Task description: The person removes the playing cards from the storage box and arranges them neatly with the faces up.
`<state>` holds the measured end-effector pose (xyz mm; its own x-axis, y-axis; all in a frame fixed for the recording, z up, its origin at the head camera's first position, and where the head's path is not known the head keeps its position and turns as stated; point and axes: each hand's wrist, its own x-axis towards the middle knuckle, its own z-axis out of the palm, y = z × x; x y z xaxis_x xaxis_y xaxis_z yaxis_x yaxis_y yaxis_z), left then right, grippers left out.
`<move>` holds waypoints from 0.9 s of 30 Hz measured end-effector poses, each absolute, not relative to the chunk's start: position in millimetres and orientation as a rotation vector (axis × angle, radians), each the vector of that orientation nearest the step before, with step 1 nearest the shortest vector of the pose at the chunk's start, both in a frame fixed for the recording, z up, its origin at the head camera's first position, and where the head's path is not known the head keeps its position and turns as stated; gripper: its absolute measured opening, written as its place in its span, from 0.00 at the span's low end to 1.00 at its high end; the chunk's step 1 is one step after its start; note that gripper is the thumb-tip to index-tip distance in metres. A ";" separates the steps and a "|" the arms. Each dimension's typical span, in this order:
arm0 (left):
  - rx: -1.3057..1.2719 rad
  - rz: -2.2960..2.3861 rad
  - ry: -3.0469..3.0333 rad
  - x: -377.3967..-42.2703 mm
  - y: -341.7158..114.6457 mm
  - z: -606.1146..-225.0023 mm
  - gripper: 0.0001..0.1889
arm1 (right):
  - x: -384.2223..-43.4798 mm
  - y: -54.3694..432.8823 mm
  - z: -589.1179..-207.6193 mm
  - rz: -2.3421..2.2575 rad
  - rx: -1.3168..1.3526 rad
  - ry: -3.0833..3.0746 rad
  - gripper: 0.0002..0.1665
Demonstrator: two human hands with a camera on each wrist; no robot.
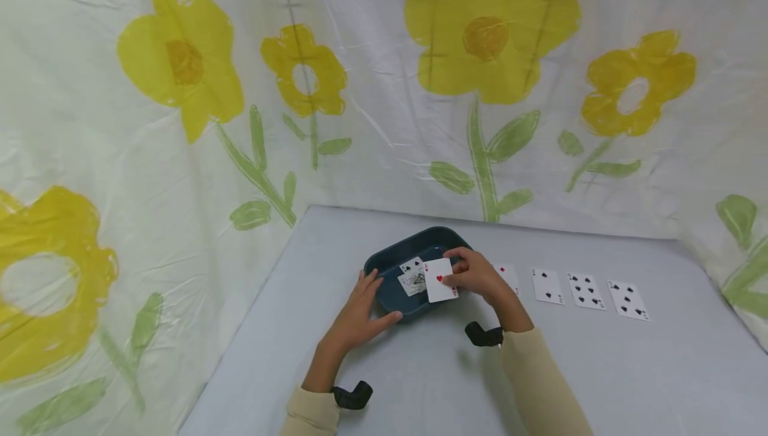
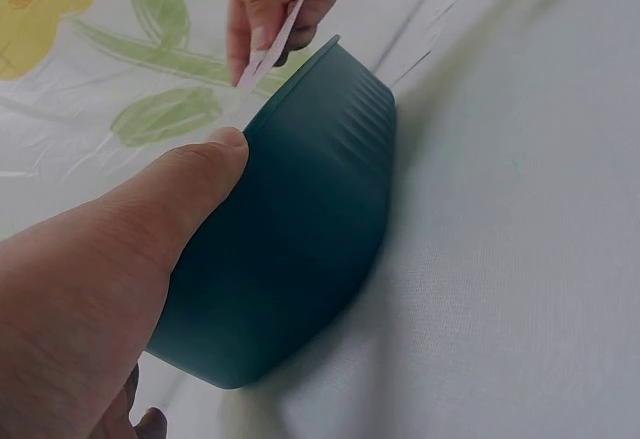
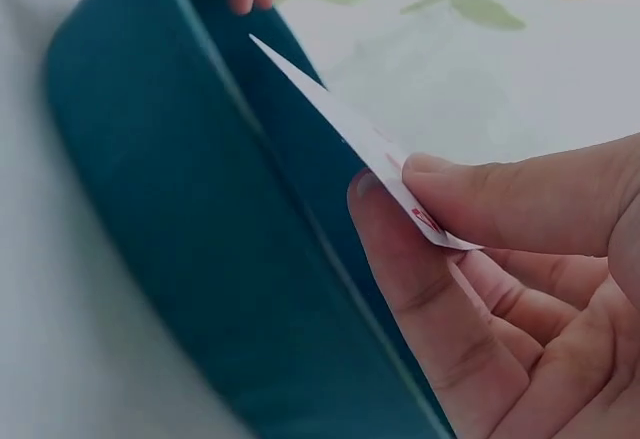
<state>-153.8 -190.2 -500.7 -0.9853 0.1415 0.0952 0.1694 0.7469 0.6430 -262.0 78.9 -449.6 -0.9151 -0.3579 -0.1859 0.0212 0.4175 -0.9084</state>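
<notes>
A dark blue tub (image 1: pixel 393 253) sits on the table. My left hand (image 1: pixel 355 316) holds its near-left corner, thumb at the near rim and fingers along the left side. Over the tub's right part, my right hand (image 1: pixel 474 273) pinches a white playing card with a red heart (image 1: pixel 433 283) between thumb and fingers. The right wrist view shows that card tilted, edge close to the tub's rim (image 3: pixel 300 209). Inside the tub lie a card with black spades (image 1: pixel 411 265) and a card with an ornate black design (image 1: pixel 413 283), partly overlapping.
Right of the tub, face-up cards lie in a row: a red diamond card (image 1: pixel 503 269) partly behind my right hand, a two of spades (image 1: pixel 547 286), and two more spade cards (image 1: pixel 586 291). A flower-print curtain (image 1: pixel 372 123) hangs behind the white table (image 1: pixel 420 383).
</notes>
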 end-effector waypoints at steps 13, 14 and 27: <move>-0.272 -1.101 -2.883 -152.3 -191.6 -502.9 0.50 | -230.1 121.8 -470.7 -1.528 -0.142 2.349 0.34; -0.269 -1.099 -2.889 -152.3 -191.6 -503.2 0.50 | -228.2 124.8 -472.6 -1.531 -0.117 2.350 0.34; -0.283 -1.100 -2.866 -153.7 -189.3 -500.0 0.49 | -219.3 170.5 -492.1 -1.469 -0.012 2.407 0.34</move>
<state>-153.7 -189.3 -500.0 -0.9815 0.1494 0.1200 0.1914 0.7289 0.6574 -219.3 170.5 -492.1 -0.9486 -0.1719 -0.2658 0.1578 0.4711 -0.8679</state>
